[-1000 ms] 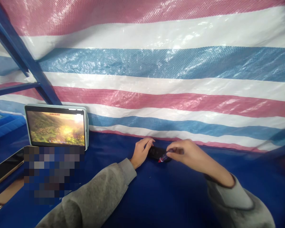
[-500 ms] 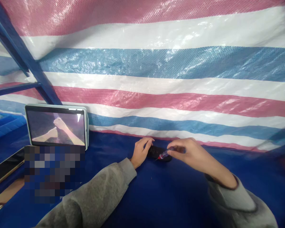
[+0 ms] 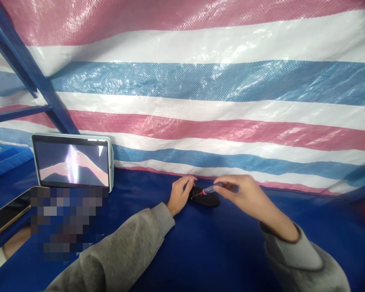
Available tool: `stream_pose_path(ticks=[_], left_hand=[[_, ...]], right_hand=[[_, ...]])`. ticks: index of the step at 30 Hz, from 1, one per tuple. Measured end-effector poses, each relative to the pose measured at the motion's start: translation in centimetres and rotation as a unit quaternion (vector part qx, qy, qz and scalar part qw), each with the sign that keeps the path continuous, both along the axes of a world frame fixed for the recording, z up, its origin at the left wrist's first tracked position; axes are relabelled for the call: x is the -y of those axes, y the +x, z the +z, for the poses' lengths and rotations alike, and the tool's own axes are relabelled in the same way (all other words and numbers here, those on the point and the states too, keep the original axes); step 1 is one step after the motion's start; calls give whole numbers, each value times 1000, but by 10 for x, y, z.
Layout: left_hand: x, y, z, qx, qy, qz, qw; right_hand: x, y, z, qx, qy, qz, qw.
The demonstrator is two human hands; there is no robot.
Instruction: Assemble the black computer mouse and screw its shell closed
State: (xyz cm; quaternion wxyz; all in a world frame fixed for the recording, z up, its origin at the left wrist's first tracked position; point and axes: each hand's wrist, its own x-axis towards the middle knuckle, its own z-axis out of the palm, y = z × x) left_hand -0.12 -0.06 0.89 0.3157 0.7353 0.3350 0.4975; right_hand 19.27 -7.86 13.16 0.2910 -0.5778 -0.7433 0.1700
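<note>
My left hand grips the left end of a black, rounded object shaped like a computer mouse, which lies on the blue tabletop. The thumb presses along its near side, and the fingers curl over the far side. In my right hand is a screwdriver with a clear purplish handle and a red collar. It is held low and slanted, its thin metal shaft reaching left over the black object near my left thumb. Whether the tip touches the surface I cannot tell.
A tablet stands at the left, its screen showing a pair of hands. Left of it lie a phone and a blue tray. A striped sheet hangs behind the blue table. A pixelated patch hides part of the left side.
My right hand has shifted the screwdriver, so its tip now lies farther left and slightly higher over the black object. My left hand stays in place. The tablet's picture differs.
</note>
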Motion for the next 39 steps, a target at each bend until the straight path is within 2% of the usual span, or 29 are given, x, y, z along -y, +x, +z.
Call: stream_pose_path(ticks=[5,10,15,24,29,35,39], left_hand=[[3,-3,2,18,24,-10,1000],[3,0,3,-6,26,15,1000],[-1,2,0,-15,38,38,998],[-3,2,-5,-6,78,26,997],[-1,3,-4,-35,106,27,993],[2,2,-6,-91,159,-1,983],[3,1,-8,-101,183,-14,978]], right_hand=[[-3,4,0,-41,58,-66,995],[-2,4,2,-53,73,-88,992],[-2,6,-1,-55,76,-94,991],[-3,7,0,-49,78,-94,991],[-2,8,0,-31,95,-94,991],[5,-1,5,-25,100,-73,992],[5,-5,2,-39,92,-57,993]])
